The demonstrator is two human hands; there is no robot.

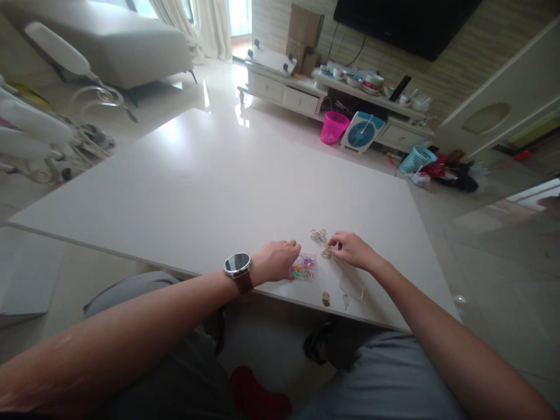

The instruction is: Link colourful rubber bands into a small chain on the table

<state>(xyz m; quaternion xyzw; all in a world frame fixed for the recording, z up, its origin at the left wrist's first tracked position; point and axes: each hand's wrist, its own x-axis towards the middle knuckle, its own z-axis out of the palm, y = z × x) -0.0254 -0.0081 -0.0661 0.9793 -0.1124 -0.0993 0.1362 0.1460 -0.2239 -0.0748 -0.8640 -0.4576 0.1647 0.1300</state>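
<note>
Spreading across most of the view, a broad white rectangular table [210,192] sits low in front of the seated person, whose grey-clad knees show just under its near edge. On its near right part the two bare hands work close together. The left hand [276,261], with a round silver wristwatch on a brown strap [238,269] on its wrist, rests knuckles-up beside a small clear plastic compartment box of bright beads [304,268], its fingertips at the box's near-left corner; whether they pinch anything I cannot tell. The right hand [352,249] lies just right of the box, its fingers drawn narrow around a tiny pale trinket [326,252] on the tabletop. Just beyond it sits a little cluster of pale rings and charms [318,235]. Nearer the table's edge lies a small yellow and blue cartoon figure charm [326,299].
</note>
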